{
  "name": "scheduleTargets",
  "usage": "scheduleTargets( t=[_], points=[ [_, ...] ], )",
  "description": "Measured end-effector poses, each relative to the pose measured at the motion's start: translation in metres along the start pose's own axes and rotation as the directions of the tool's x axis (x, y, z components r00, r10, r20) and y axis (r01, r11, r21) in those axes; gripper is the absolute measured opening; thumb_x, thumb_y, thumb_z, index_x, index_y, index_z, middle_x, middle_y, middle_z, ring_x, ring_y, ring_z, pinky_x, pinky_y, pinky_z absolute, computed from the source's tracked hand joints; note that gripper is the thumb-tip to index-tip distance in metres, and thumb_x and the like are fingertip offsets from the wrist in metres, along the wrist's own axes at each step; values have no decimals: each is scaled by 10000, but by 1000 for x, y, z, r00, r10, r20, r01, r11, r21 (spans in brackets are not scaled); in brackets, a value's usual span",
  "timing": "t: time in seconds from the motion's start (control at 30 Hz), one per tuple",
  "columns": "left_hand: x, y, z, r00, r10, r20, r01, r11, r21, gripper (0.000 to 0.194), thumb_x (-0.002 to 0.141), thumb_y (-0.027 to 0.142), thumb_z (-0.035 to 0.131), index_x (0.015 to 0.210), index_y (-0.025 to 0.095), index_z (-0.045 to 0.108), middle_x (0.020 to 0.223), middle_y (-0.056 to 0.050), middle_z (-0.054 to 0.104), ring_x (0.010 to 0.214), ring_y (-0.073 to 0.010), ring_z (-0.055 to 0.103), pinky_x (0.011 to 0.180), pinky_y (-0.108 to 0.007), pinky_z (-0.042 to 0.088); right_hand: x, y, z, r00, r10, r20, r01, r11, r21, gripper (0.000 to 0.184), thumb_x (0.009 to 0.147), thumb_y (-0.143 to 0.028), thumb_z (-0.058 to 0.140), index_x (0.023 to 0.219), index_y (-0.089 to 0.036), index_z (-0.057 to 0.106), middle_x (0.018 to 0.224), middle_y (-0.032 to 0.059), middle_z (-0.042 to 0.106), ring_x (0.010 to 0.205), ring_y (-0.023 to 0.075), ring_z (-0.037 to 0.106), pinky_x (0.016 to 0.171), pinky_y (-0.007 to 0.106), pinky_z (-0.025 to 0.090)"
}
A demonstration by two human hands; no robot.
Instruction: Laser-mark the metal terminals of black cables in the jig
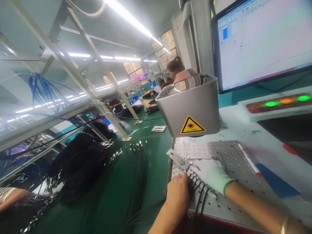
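My bare left hand [179, 195] rests at the near edge of a perforated metal plate [234, 159], its fingers closed on a row of black cables with metal ends [198, 187]. My right hand [212, 174], in a white glove, lies over the same cable ends with its fingers curled down on them. A small metal fixture strip [176, 158] lies just beyond the fingers. Above the plate hangs a grey laser head [192, 107] with a yellow warning sticker.
A monitor [263, 42] stands at the right above a panel with green and orange lights [280, 103]. Bundles of black cables [80, 162] and loose ones [140, 162] lie on the green bench. Another person's arm [14, 196] shows at far left; a co-worker sits far back.
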State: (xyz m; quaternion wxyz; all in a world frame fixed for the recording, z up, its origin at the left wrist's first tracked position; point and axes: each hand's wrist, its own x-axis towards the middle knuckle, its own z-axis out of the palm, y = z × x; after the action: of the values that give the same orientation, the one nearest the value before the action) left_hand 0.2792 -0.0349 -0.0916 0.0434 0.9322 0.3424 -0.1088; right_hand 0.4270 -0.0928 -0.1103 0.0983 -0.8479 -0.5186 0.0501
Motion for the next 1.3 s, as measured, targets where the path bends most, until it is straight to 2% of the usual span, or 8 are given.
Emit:
scheduleTargets(
  t=[0.27,0.43,0.6,0.73,0.9,1.03,1.17,1.3],
  points=[
    [8,5,10,999,1,40,-1,1000,7,364,824,18,318,1095,151,521,1031,-109,641,970,-234,607,801,-326,469,5,-2,-3,994,-52,94,60,994,-87,450,952,-465,305,996,-229,686,926,83,715,837,229,657,659,324,396],
    [6,4,6,998,30,52,-28,998,-47,300,869,75,331,1095,135,519,1010,-122,654,954,-242,621,794,-333,475,1,-2,-1,992,-51,114,63,992,-106,440,962,-439,290,1014,-230,673,967,71,712,869,229,657,667,323,404],
    [1,1,6,996,-45,-76,31,984,-176,312,927,156,332,1197,143,488,1034,-108,644,968,-220,609,805,-304,462,0,-4,3,999,-2,35,6,993,-119,464,972,-389,244,970,-209,671,894,95,711,798,226,666,607,318,398],
    [-1,-2,15,987,86,-136,-103,988,-118,399,907,120,357,1253,266,491,1067,-65,603,994,-211,571,835,-299,447,0,-4,6,999,-21,28,25,991,-135,438,972,-366,255,951,-226,670,913,80,711,824,233,669,613,319,411],
    [2,-3,16,968,240,-78,-242,970,-26,349,895,134,390,1220,171,512,1102,-123,579,1025,-247,524,901,-346,434,1,-1,13,999,1,47,8,982,-191,438,978,-371,243,947,-245,661,875,67,713,776,221,674,576,294,403],
    [7,-5,13,943,326,-72,-326,945,14,310,894,125,382,1165,138,532,1077,-118,587,1004,-244,526,917,-345,430,1,3,20,1000,-6,27,12,976,-218,481,984,-388,198,950,-244,656,886,65,713,772,228,672,578,304,405],
    [6,-10,14,940,323,-110,-329,944,-32,320,884,122,376,1153,164,544,1032,-99,608,973,-221,554,898,-314,434,-1,2,17,1000,7,27,-2,984,-176,468,979,-377,211,942,-239,656,905,66,713,798,230,672,600,311,409],
    [6,-12,13,957,245,-153,-267,953,-142,371,827,61,380,1133,192,543,992,-75,638,949,-200,585,846,-282,446,-2,-1,12,999,6,37,-1,991,-132,454,967,-416,229,932,-247,649,925,59,712,823,239,668,630,327,422]
  ],
)
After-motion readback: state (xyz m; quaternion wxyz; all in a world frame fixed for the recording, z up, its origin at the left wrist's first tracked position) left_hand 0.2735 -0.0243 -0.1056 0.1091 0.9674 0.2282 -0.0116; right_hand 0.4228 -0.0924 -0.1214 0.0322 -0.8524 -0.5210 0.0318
